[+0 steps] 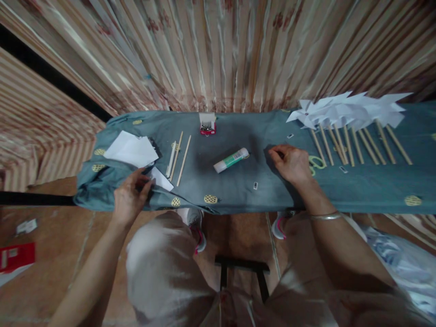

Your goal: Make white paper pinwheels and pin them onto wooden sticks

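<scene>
Our left hand [132,193] curls at small white paper [161,179], left part of tabletop [235,200], near front edge. Right hand [289,163] curls too. Pinching? Can't tell. Paper likely light, bendy: hold edges.

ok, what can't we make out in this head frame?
All in the head view:
Left hand: curled fingers hide whether its grip is shut on the small white paper.
Right hand: folded fingers hide the palm and anything in it.
White pinwheels: overlap hides the exact count of heads.
Red box: contents too small and blurred to identify.
Green-and-white tube: print blurred.
Plastic bag: cut off by the right edge.
</scene>
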The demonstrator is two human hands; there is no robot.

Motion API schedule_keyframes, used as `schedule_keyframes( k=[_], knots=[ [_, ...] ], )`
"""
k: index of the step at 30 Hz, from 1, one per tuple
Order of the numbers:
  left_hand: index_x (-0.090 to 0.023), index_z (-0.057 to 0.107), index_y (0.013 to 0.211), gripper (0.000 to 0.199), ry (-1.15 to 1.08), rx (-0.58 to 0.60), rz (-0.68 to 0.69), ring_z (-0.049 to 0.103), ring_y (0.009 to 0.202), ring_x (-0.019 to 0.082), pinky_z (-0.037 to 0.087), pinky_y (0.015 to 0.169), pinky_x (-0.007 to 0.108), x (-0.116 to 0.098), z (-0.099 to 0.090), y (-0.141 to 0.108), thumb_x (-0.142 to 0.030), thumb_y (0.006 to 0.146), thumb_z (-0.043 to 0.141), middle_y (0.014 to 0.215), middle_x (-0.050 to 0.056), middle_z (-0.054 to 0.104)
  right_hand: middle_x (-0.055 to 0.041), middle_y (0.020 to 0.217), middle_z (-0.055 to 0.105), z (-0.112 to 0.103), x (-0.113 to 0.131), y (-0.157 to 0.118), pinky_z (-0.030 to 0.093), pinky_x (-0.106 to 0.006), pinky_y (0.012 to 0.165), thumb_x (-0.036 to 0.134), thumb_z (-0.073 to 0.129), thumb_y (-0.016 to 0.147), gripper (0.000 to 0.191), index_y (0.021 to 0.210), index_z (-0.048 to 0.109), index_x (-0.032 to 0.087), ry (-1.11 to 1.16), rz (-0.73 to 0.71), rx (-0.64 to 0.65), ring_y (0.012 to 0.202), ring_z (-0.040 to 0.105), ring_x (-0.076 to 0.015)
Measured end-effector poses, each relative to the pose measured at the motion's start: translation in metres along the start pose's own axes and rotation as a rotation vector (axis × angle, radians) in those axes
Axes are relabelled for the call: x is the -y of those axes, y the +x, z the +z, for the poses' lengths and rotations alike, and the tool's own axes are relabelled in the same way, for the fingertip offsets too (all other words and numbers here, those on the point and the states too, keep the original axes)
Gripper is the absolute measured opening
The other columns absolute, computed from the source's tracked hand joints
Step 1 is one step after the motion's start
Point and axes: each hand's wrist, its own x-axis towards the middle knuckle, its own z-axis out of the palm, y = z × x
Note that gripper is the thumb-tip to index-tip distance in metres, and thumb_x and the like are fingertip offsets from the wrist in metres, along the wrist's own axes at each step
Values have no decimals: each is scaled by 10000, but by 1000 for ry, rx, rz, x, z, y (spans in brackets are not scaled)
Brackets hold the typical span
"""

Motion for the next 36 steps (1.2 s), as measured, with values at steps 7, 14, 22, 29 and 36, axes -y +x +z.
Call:
schedule_keyframes(
  k=[7, 14, 22, 29, 36],
  knots=[
    [-114, 624, 1268, 465, 154, -129, 123, 611, 1059, 270, 489, 977, 369, -6, -19, 31, -394, 910, 526, 1163, 159, 629, -105, 918, 789, 3, 0, 0, 498, -353, 767, 336, 501, 895, 303, 898, 773, 203, -19, 5, -1, 847, 719, -286],
    [-88, 617, 1285, 453, 258, 66, 250, 482, 1219, 307, 381, 1086, 436, -3, -12, 72, -346, 922, 533, 1308, 154, 622, -105, 920, 787, 5, 0, 0, 509, -368, 768, 333, 496, 896, 304, 900, 773, 207, 3, -9, -1, 850, 721, -292],
    [-115, 689, 1164, 426, 233, 106, 242, 582, 1126, 263, 448, 1030, 392, 11, -3, 75, -378, 943, 435, 1227, 134, 698, -123, 946, 780, 5, -2, 0, 514, -409, 783, 359, 492, 906, 314, 904, 766, 206, 19, -18, -4, 878, 720, -320],
    [-163, 720, 1075, 441, 173, 99, 254, 638, 1111, 274, 469, 1025, 382, 16, -3, 76, -403, 940, 377, 1187, 136, 718, -126, 946, 781, 7, -1, 0, 506, -414, 802, 358, 493, 905, 318, 926, 766, 198, -10, -11, 18, 880, 726, -327],
    [-160, 738, 1037, 440, 214, 89, 188, 675, 1058, 272, 501, 936, 362, 8, -6, 75, -363, 905, 371, 1115, 134, 748, -114, 926, 783, 13, -7, 0, 501, -384, 737, 396, 481, 908, 330, 908, 759, 218, -45, -25, -3, 837, 722, -304]
  ],
)
